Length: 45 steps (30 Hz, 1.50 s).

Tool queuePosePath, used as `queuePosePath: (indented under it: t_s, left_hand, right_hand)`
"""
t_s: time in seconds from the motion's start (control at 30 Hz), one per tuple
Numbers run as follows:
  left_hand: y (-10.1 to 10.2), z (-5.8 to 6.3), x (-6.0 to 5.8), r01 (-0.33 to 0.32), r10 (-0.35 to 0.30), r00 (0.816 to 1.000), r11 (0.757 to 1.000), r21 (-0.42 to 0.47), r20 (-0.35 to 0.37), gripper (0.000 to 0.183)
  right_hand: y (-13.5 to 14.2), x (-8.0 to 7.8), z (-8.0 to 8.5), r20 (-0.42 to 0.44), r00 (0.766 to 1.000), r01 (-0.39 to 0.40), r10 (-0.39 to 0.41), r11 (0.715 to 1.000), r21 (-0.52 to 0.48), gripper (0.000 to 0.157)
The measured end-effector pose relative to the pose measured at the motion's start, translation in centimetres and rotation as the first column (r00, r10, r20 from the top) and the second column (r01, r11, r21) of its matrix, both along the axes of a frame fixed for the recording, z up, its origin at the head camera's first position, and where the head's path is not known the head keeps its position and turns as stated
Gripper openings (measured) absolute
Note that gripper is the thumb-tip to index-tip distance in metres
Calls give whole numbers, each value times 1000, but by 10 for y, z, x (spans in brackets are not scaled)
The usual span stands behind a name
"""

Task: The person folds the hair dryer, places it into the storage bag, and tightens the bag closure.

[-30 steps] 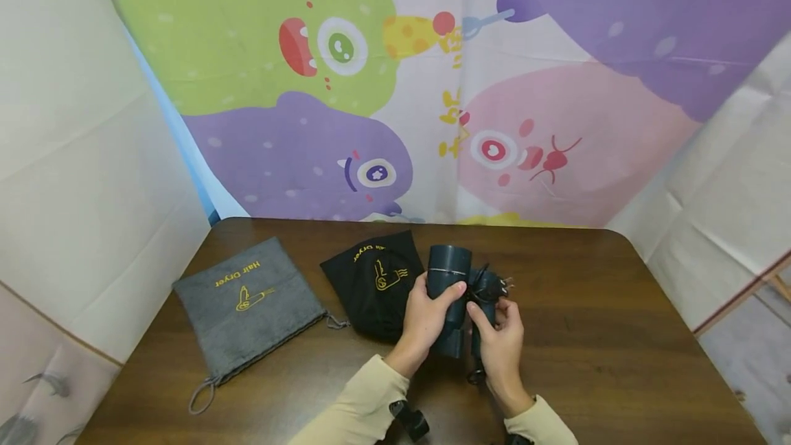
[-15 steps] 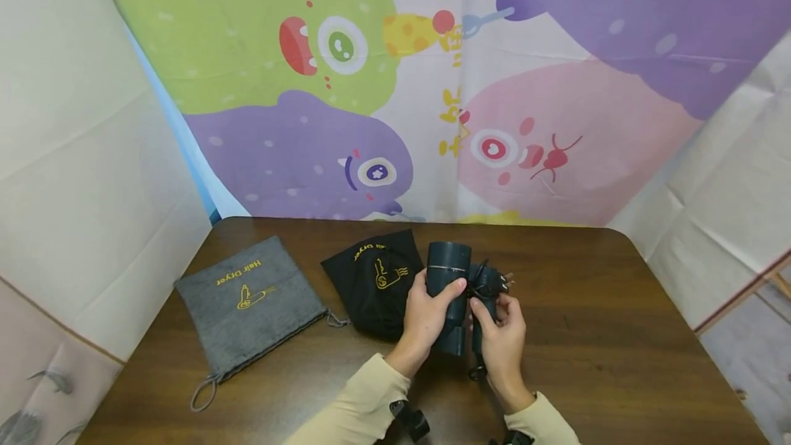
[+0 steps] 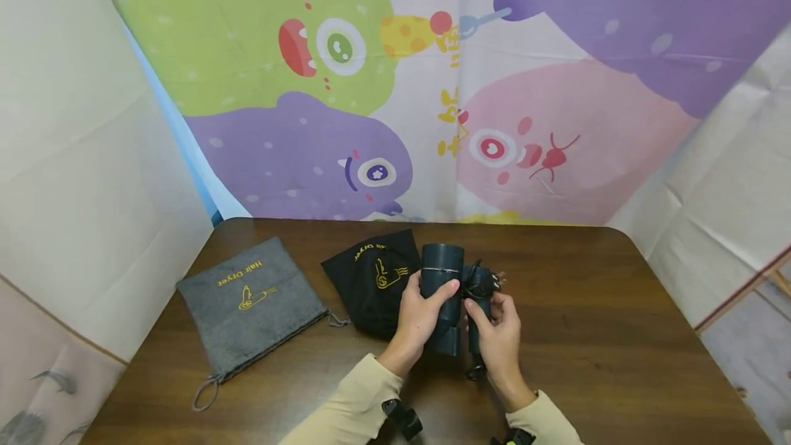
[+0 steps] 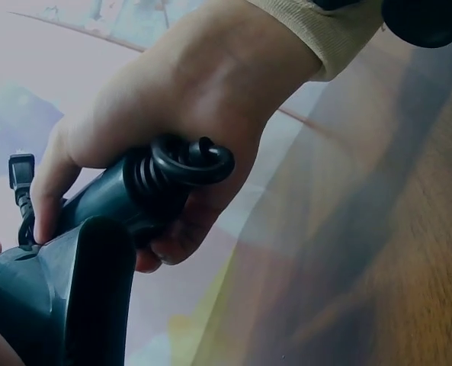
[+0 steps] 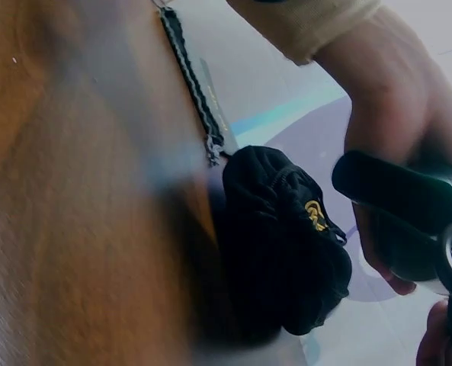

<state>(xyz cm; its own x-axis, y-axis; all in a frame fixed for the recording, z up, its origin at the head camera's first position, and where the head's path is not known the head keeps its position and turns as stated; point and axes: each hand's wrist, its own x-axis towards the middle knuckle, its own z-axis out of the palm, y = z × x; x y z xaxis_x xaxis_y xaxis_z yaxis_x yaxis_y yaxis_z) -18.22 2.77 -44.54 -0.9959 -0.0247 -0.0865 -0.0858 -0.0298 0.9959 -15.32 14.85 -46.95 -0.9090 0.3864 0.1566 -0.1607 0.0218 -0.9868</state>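
Note:
A dark teal folding hair dryer (image 3: pixel 441 263) is held above the table in both hands. My left hand (image 3: pixel 417 318) grips its wide barrel, thumb across the front. My right hand (image 3: pixel 502 345) holds the folded handle (image 4: pixel 145 183), its thumb near the wrapped cord and plug (image 3: pixel 494 282). From the handle's end a loop of cord (image 4: pixel 195 162) sticks out in the left wrist view. Just left of the dryer, a black drawstring bag (image 3: pixel 371 294) printed "Hair Dryer" lies on the table, bulging in the right wrist view. My left fingertips behind the barrel are hidden.
A flat grey drawstring bag (image 3: pixel 253 307), also printed "Hair Dryer", lies at the table's left. The brown wooden table (image 3: pixel 605 335) meets a cartoon-printed curtain (image 3: pixel 432 122) at its far edge. White cloth panels stand on both sides.
Both hands and the hair dryer have shifted slightly to the left. The hold on the dryer stays the same, and both bags lie where they were.

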Motion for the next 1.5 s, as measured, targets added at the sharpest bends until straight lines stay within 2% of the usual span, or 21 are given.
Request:
queuePosePath:
  t_s: [0.1,0.4,0.8,1.03,1.17,1.5]
  left_hand:
    - [-2,-1,1,0,0,1000,1000,14,7,67]
    - [-5,1,2,3,-3,1000,999,33,6,66]
    - [-7,-1,-1,-16,16,1000,999,29,6,65]
    - [-9,0,-5,-33,33,999,999,32,14,67]
    - [-10,1,-7,-57,57,998,998,35,15,68]
    - [-14,5,-9,-71,70,997,996,46,25,68]
  right_hand:
    - [3,0,2,-3,999,-40,40,999,12,25]
    - [11,2,6,63,989,-137,135,990,24,26]
    - [20,1,8,91,973,-217,211,974,63,28]
    - [25,0,8,120,964,-254,238,958,137,30]
    - [28,0,8,153,954,-282,259,946,161,27]
    - [30,0,13,183,922,-366,342,923,117,30]
